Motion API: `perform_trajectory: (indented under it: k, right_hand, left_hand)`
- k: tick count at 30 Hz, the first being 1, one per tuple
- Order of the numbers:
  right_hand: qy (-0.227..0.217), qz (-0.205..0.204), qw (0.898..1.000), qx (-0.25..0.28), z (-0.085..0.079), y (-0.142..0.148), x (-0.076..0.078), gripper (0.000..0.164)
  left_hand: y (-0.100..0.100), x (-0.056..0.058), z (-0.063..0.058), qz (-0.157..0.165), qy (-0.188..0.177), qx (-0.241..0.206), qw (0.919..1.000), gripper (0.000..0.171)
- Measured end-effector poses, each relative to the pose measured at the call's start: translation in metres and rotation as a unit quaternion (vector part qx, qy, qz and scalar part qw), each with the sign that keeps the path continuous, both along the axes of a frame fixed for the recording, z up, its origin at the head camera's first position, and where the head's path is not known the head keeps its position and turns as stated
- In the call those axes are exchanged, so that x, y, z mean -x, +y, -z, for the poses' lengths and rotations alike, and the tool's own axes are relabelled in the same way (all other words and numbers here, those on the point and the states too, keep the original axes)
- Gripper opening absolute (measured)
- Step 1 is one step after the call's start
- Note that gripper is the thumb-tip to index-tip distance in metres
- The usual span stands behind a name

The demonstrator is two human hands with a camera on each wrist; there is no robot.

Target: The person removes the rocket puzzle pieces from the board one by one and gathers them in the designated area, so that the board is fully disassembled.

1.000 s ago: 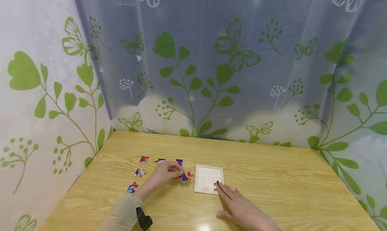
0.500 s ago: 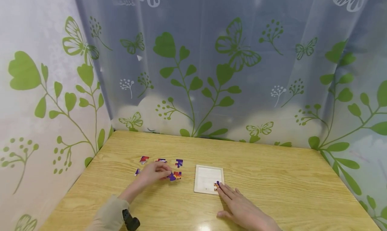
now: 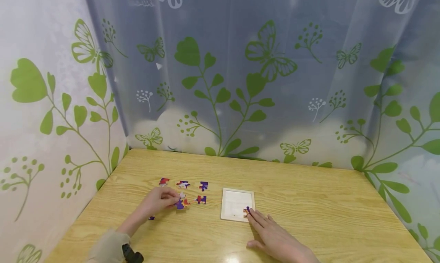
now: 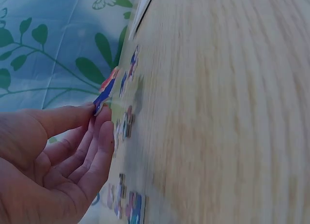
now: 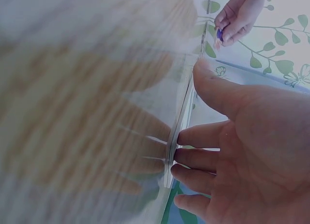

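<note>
My left hand [image 3: 156, 202] pinches a purple and orange jigsaw piece [image 3: 180, 205] between thumb and fingers. In the left wrist view this held piece [image 4: 105, 94] tilts up above the tabletop, over other pieces. My right hand [image 3: 273, 234] lies with straight fingers at the lower right edge of a shallow square wooden puzzle tray [image 3: 235, 198]. Beside its fingertips, a purple and orange piece [image 3: 245, 212] sits in the tray's lower right corner. The right wrist view has the straight fingers [image 5: 198, 158] touching the tray's edge.
Loose jigsaw pieces lie left of the tray: a red one [image 3: 164, 181], a red and purple one [image 3: 183, 184], a purple one [image 3: 203, 185] and a red and purple one [image 3: 201, 199]. Others are partly hidden by the left hand. A patterned curtain [image 3: 227, 83] stands behind the table.
My left hand has moved left, away from the tray, carrying the pinched jigsaw piece over the loose pieces. The right hand and the tray have stayed in place.
</note>
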State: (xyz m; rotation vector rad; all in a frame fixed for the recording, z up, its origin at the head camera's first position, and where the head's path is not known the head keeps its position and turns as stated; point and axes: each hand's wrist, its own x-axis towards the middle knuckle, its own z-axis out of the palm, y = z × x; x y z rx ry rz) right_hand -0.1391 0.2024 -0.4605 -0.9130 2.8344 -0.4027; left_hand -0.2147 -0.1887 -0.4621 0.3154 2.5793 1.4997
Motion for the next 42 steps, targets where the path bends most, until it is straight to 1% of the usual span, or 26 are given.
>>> perform_trajectory:
  k: [5, 9, 11, 13, 19, 22, 25, 30, 32, 35, 39, 42]
  right_hand:
    - [0.006, -0.004, 1.000, -0.002, 0.000, 0.000, 0.000, 0.083]
    - [0.008, -0.004, 1.000, -0.003, 0.000, 0.000, 0.000, 0.082]
    - [0.009, -0.004, 1.000, -0.004, 0.000, 0.000, 0.000, 0.082]
    - [0.009, -0.005, 1.000, -0.003, 0.000, 0.000, 0.000, 0.082]
    - [0.007, -0.004, 1.000, 0.003, 0.000, 0.001, 0.000, 0.082]
    - [0.007, -0.005, 1.000, 0.006, 0.000, 0.001, 0.001, 0.082]
    - [0.008, -0.007, 1.000, 0.008, 0.000, 0.001, 0.001, 0.082]
    - [0.003, -0.007, 1.000, 0.011, -0.001, 0.002, 0.001, 0.082]
    - [-0.001, -0.007, 1.000, 0.013, -0.001, 0.002, 0.001, 0.082]
    - [-0.007, -0.008, 1.000, 0.017, -0.002, 0.003, 0.001, 0.082]
    - [-0.014, -0.010, 1.000, 0.025, -0.003, 0.004, 0.001, 0.081]
    - [-0.020, -0.014, 0.999, 0.039, -0.003, 0.005, 0.001, 0.082]
  left_hand:
    - [-0.009, -0.003, 0.003, -0.009, -0.005, 0.038, 0.9992, 0.009]
    - [-0.013, -0.007, 0.004, 0.002, -0.021, 0.038, 0.9991, 0.009]
    - [-0.015, -0.009, 0.005, 0.010, -0.018, 0.040, 0.9990, 0.009]
    - [-0.016, -0.010, 0.007, 0.021, -0.002, 0.051, 0.9985, 0.010]
    - [-0.014, -0.012, 0.009, 0.033, 0.048, 0.086, 0.9946, 0.014]
    - [-0.012, -0.014, 0.008, 0.036, 0.063, 0.097, 0.9927, 0.014]
    - [-0.009, -0.015, 0.006, 0.034, 0.067, 0.103, 0.9918, 0.014]
    - [-0.006, -0.017, 0.003, 0.021, 0.066, 0.121, 0.9902, 0.013]
    - [-0.004, -0.016, 0.002, 0.006, 0.064, 0.135, 0.9888, 0.011]
    - [-0.001, -0.013, 0.001, -0.025, 0.058, 0.154, 0.9861, 0.007]
    - [0.003, -0.008, -0.002, -0.049, 0.076, 0.164, 0.9823, 0.004]
    - [0.008, -0.003, -0.005, -0.050, 0.091, 0.161, 0.9815, 0.005]
